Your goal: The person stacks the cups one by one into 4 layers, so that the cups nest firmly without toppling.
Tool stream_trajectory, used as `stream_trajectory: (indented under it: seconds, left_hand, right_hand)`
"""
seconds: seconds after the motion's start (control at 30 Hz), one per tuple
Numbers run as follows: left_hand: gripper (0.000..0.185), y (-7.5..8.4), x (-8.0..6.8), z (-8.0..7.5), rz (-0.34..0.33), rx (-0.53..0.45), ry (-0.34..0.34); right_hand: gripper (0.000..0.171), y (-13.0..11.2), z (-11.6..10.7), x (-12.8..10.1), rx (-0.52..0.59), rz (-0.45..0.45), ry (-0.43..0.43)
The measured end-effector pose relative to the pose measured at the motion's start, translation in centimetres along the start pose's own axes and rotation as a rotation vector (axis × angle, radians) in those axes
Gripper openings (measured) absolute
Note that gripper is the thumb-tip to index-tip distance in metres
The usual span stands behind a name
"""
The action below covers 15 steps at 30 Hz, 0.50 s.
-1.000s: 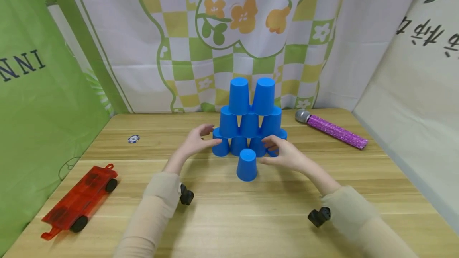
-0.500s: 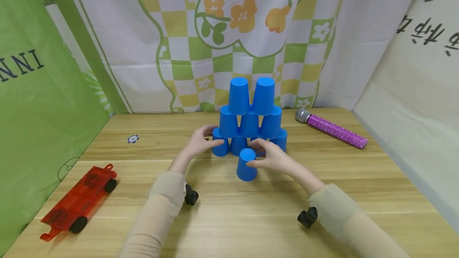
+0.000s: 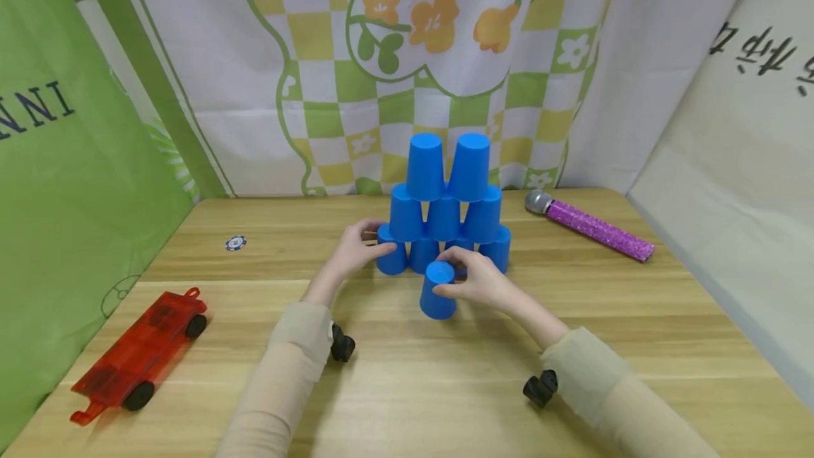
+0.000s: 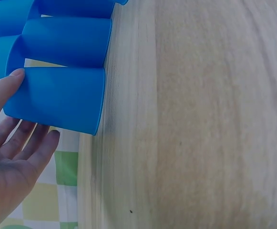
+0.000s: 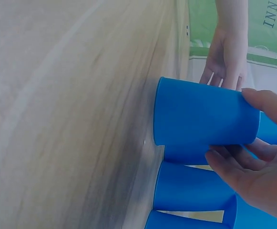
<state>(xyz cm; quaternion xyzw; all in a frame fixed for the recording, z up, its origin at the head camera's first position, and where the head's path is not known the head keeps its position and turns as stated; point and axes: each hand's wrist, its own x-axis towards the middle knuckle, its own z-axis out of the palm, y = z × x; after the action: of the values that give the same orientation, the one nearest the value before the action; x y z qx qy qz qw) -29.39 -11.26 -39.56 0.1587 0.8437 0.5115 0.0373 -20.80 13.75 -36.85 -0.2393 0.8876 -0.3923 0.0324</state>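
Blue cups stand upside down in a pyramid (image 3: 443,218): several in the bottom row, three in the middle, two on top. A single upside-down blue cup (image 3: 435,302) is in front of it. My right hand (image 3: 483,280) holds this cup from the right, thumb on the near side and fingers on the far side, as the right wrist view shows. My left hand (image 3: 351,249) is at the pyramid's bottom left cup (image 4: 57,98). Its thumb tip lies at that cup's narrow end, with the other fingers loosely extended along the far side.
A red transparent toy car (image 3: 143,352) is at the table's left. Behind it lies a round blue-and-white chip (image 3: 236,243). At the back right lies a microphone with a glittery purple handle (image 3: 598,230). A patterned curtain (image 3: 331,104) hangs behind the table.
My right hand has moved left to the single cup and now grips it. My left hand has edged right, closer to the pyramid's bottom left cup. The pyramid stands as before.
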Motion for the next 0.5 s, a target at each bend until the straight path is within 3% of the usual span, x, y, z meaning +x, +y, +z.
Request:
stream_trajectory:
  seconds: [0.5]
  left_hand:
    - [0.052,0.07,0.01,-0.25,0.004,-0.002,-0.006]
  right_hand:
    - [0.042,-0.30,0.26,-0.31,-0.033,0.010,0.054]
